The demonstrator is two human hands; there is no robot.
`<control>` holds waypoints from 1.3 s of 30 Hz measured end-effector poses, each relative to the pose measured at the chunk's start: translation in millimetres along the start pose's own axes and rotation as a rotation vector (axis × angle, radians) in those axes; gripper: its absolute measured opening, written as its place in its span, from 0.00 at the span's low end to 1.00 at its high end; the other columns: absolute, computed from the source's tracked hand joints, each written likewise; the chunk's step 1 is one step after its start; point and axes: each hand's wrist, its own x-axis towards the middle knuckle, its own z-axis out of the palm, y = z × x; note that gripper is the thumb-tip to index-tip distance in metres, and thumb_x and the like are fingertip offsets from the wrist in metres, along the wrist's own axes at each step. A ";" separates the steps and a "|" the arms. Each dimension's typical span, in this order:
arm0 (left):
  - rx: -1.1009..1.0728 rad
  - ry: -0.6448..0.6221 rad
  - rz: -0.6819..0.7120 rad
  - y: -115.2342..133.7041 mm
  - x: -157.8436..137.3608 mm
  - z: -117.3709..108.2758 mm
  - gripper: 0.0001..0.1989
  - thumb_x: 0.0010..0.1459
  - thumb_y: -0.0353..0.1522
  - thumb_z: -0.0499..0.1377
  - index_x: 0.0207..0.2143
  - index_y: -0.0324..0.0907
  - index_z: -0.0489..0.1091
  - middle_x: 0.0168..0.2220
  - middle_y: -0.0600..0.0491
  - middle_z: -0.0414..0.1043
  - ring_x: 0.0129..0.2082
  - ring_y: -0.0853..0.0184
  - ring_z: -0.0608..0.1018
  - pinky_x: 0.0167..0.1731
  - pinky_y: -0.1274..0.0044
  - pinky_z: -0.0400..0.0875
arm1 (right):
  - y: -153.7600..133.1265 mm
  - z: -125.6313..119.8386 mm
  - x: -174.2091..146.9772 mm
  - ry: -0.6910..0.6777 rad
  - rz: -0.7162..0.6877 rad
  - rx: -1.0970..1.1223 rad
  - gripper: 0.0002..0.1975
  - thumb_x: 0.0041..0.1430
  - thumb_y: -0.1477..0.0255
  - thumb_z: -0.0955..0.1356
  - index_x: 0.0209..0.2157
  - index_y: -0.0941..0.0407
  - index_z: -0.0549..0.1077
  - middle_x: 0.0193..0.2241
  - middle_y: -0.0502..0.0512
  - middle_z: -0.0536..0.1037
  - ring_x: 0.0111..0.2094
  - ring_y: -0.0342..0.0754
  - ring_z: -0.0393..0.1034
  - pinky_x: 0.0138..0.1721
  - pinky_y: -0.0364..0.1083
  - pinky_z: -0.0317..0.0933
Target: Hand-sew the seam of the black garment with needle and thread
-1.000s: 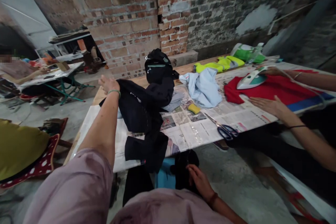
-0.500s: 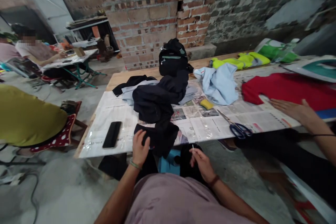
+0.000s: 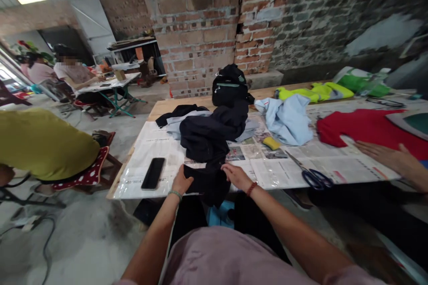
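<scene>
Head view: left hand (image 3: 182,182) and right hand (image 3: 236,175) laid on the near end of a dark garment (image 3: 209,142), one at each side, fingers loosely spread, pressing more than gripping. Garment heaped on the desk (image 3: 157,109), its tail hanging over the near edge between both hands. Phone (image 3: 153,173) just left of the left hand, scissors (image 3: 309,173) well right.

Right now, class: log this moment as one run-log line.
left hand: on dark garment | right hand: on same garment | phone: left of hands | scissors: right
</scene>
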 end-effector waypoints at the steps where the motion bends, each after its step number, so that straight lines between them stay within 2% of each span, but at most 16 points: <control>1: -0.085 -0.038 0.011 -4.1 3.2 1.2 0.33 0.44 0.32 0.58 0.54 0.36 0.54 0.46 0.43 0.67 0.45 0.60 0.69 0.41 0.73 0.65 | 3.0 1.1 2.1 -0.066 -0.031 -0.064 0.11 0.52 0.65 0.59 0.29 0.56 0.69 0.16 0.47 0.67 0.18 0.40 0.59 0.21 0.40 0.54; 2: -0.159 -0.059 0.034 -8.5 5.8 1.7 0.29 0.44 0.31 0.58 0.51 0.36 0.59 0.41 0.45 0.70 0.42 0.61 0.71 0.39 0.74 0.66 | 7.6 -0.1 4.3 -0.101 -0.054 -0.107 0.11 0.52 0.65 0.59 0.29 0.55 0.69 0.17 0.47 0.68 0.18 0.40 0.59 0.21 0.40 0.54; 4: -0.262 -0.026 0.071 -15.7 10.2 -2.1 0.19 0.44 0.31 0.58 0.42 0.38 0.68 0.34 0.49 0.73 0.37 0.63 0.73 0.37 0.75 0.67 | 19.0 -11.3 10.4 -0.073 -0.063 -0.135 0.11 0.51 0.65 0.60 0.28 0.56 0.69 0.17 0.47 0.67 0.18 0.40 0.59 0.21 0.40 0.54; 8: -0.336 0.249 0.176 -8.0 20.7 -40.9 0.09 0.45 0.30 0.56 0.31 0.41 0.71 0.28 0.55 0.71 0.31 0.68 0.72 0.34 0.77 0.66 | 22.2 -63.1 33.0 0.184 0.026 0.065 0.13 0.52 0.62 0.59 0.29 0.57 0.67 0.11 0.42 0.57 0.13 0.38 0.51 0.15 0.38 0.47; 11: -0.349 0.408 0.330 21.8 26.6 -84.6 0.09 0.47 0.30 0.53 0.32 0.40 0.70 0.26 0.57 0.69 0.27 0.70 0.71 0.31 0.78 0.66 | -9.5 -106.3 54.4 0.361 -0.052 0.147 0.11 0.50 0.64 0.62 0.29 0.57 0.66 0.11 0.40 0.53 0.12 0.36 0.47 0.13 0.37 0.42; 13: -0.357 0.499 0.446 43.1 25.3 -105.8 0.09 0.49 0.30 0.52 0.33 0.40 0.69 0.29 0.56 0.70 0.29 0.70 0.71 0.34 0.78 0.66 | -38.5 -126.8 62.8 0.427 -0.158 0.152 0.10 0.50 0.65 0.62 0.30 0.58 0.67 0.11 0.41 0.55 0.12 0.36 0.48 0.13 0.37 0.42; 15: -0.321 0.576 0.550 53.8 18.2 -112.4 0.09 0.50 0.30 0.52 0.34 0.41 0.69 0.32 0.55 0.70 0.33 0.70 0.71 0.37 0.77 0.65 | -59.7 -138.0 61.4 0.479 -0.255 0.141 0.09 0.51 0.66 0.62 0.30 0.58 0.67 0.12 0.42 0.55 0.12 0.36 0.50 0.14 0.37 0.44; 17: -0.261 0.595 0.629 46.7 6.1 -101.8 0.08 0.51 0.29 0.51 0.34 0.41 0.68 0.34 0.53 0.69 0.36 0.69 0.71 0.40 0.76 0.65 | -62.4 -140.6 49.8 0.535 -0.289 0.115 0.10 0.52 0.66 0.62 0.31 0.58 0.67 0.12 0.42 0.56 0.13 0.36 0.51 0.14 0.37 0.46; 19: -0.186 0.520 0.698 21.6 -10.3 -76.3 0.07 0.52 0.28 0.51 0.33 0.40 0.68 0.34 0.52 0.70 0.37 0.68 0.71 0.40 0.75 0.65 | -43.3 -137.0 29.9 0.567 -0.238 0.083 0.10 0.53 0.65 0.61 0.32 0.57 0.66 0.12 0.42 0.57 0.13 0.36 0.52 0.14 0.38 0.47; 24: 0.050 0.183 0.796 -62.3 -66.4 3.8 0.10 0.54 0.26 0.49 0.30 0.42 0.69 0.32 0.52 0.71 0.35 0.68 0.72 0.36 0.75 0.67 | 41.9 -115.9 -35.9 0.470 0.108 0.100 0.14 0.51 0.60 0.61 0.31 0.58 0.65 0.11 0.42 0.59 0.12 0.38 0.54 0.15 0.39 0.49; 27: 0.154 0.118 0.806 -84.2 -93.1 29.4 0.11 0.53 0.24 0.48 0.29 0.42 0.69 0.30 0.51 0.71 0.33 0.68 0.71 0.34 0.75 0.66 | 58.3 -100.4 -65.9 0.433 0.194 0.145 0.17 0.50 0.57 0.61 0.31 0.57 0.65 0.12 0.42 0.59 0.13 0.39 0.55 0.16 0.40 0.50; 29: 0.166 0.107 0.819 -83.7 -101.1 34.7 0.11 0.53 0.24 0.48 0.29 0.41 0.69 0.30 0.51 0.69 0.32 0.68 0.71 0.33 0.76 0.66 | 46.0 -86.7 -77.4 0.422 0.197 0.119 0.17 0.51 0.58 0.61 0.32 0.57 0.65 0.12 0.43 0.60 0.14 0.39 0.55 0.17 0.40 0.50; 32: 0.140 0.115 0.846 -68.7 -103.1 32.3 0.11 0.52 0.24 0.49 0.29 0.41 0.70 0.31 0.49 0.68 0.33 0.67 0.69 0.33 0.75 0.66 | 8.0 -56.5 -88.4 0.369 0.144 0.105 0.15 0.53 0.59 0.60 0.34 0.57 0.66 0.13 0.45 0.61 0.16 0.40 0.57 0.20 0.40 0.52; 34: 0.082 0.134 0.841 -52.9 -102.1 28.3 0.11 0.52 0.24 0.49 0.33 0.41 0.70 0.33 0.48 0.66 0.35 0.67 0.69 0.34 0.74 0.67 | -17.2 -31.6 -95.9 0.183 0.071 0.201 0.14 0.55 0.60 0.59 0.35 0.57 0.66 0.14 0.45 0.63 0.18 0.40 0.59 0.23 0.41 0.55; 36: 0.003 0.143 0.827 -35.0 -100.7 24.9 0.12 0.53 0.25 0.49 0.36 0.41 0.69 0.34 0.48 0.66 0.36 0.67 0.69 0.35 0.75 0.67 | -34.4 -9.1 -103.9 -0.070 0.018 0.337 0.14 0.55 0.61 0.61 0.35 0.57 0.67 0.15 0.46 0.65 0.19 0.40 0.61 0.26 0.42 0.57; 39: -0.107 0.120 0.793 -11.0 -96.6 24.2 0.11 0.53 0.26 0.49 0.36 0.41 0.69 0.35 0.48 0.67 0.37 0.67 0.70 0.38 0.75 0.67 | -41.2 6.6 -113.3 -0.235 0.048 0.502 0.15 0.54 0.61 0.62 0.34 0.59 0.67 0.15 0.46 0.66 0.18 0.40 0.62 0.26 0.42 0.58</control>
